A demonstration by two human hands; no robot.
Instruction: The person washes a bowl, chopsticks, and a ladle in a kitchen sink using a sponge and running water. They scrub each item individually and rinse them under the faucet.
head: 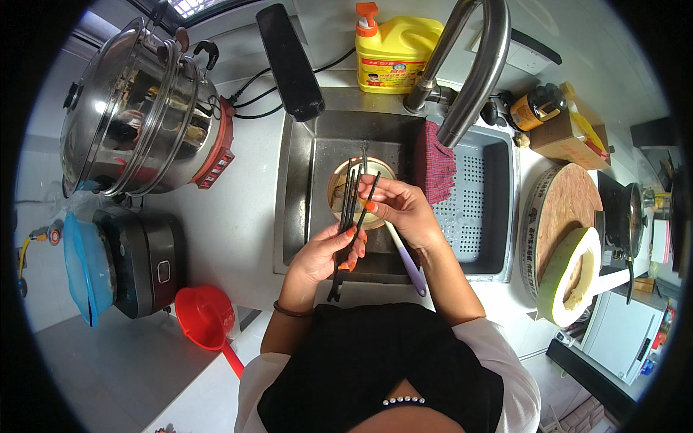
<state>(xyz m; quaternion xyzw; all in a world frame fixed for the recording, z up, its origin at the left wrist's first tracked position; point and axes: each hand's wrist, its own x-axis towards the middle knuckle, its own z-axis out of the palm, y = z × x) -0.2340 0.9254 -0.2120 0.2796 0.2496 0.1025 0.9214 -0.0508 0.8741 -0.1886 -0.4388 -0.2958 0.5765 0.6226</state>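
My left hand point(330, 251) grips a bundle of slim black chopsticks point(348, 200), fanned slightly at their upper ends. Between the thumb and fingers of my right hand point(403, 208) is a single dark chopstick point(371, 189), slanting down towards the bundle. Both hands are over the left basin of a steel sink point(295, 216). Beneath them stands a round pale pan point(379, 168) with a brownish rim; my hands partly hide it and its contents. A white-and-purple handle point(409, 265) runs from the pan towards the sink's front edge.
A steel faucet point(490, 65) arches over the sink. The right basin holds a grey perforated basket point(471, 216), with a red checked cloth point(436, 162) over the divider. Yellow detergent jug point(398, 48), steamer point(146, 119), red dipper point(203, 316), chopping board point(568, 200) and cut melon ring point(557, 295) surround it.
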